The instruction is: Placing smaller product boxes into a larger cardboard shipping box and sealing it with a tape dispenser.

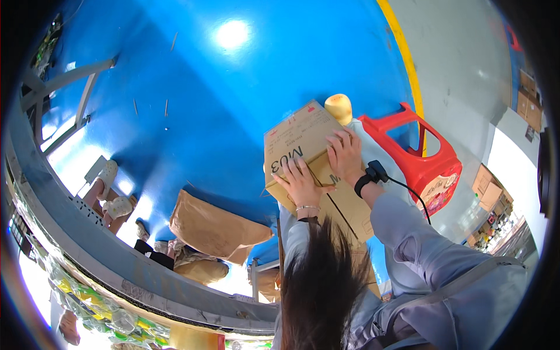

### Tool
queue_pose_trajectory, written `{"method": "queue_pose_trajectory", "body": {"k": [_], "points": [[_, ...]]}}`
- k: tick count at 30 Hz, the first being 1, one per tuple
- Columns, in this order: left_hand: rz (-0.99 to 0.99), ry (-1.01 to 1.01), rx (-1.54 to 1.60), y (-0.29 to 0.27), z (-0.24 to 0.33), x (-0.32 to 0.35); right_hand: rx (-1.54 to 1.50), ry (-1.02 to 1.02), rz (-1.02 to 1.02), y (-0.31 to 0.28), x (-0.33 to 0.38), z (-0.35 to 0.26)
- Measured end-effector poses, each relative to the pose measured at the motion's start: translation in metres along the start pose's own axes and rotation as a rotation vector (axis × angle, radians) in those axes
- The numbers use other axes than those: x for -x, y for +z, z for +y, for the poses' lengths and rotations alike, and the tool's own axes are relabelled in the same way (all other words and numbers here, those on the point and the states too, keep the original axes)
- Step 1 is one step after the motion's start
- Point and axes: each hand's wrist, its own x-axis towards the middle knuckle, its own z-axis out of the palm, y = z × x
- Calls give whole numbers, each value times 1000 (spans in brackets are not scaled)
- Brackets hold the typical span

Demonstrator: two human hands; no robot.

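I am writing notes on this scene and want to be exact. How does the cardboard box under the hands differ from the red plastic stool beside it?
The cardboard box is brown, closed and solid-sided; the red plastic stool is glossy, with open cut-outs. Both hands, left hand and right hand, rest flat on the box; nothing touches the stool. The box lies nearer the person, the stool behind it to the right. Both sit above the blue floor.

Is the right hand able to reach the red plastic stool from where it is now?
Probably yes. The right hand rests flat on the cardboard box, and the red plastic stool stands just beyond the box on that same side. Nothing lies between them, though the hand would have to leave the box.
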Motion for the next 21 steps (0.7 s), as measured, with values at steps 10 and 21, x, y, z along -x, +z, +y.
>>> {"method": "queue_pose_trajectory", "body": {"k": [10,21], "points": [[-16,-4,75,7,9,0,-41,-59,-46,-10,-9,14],[12,-32,122,-2,15,-2,-68,-55,-117,-12,-18,20]]}}
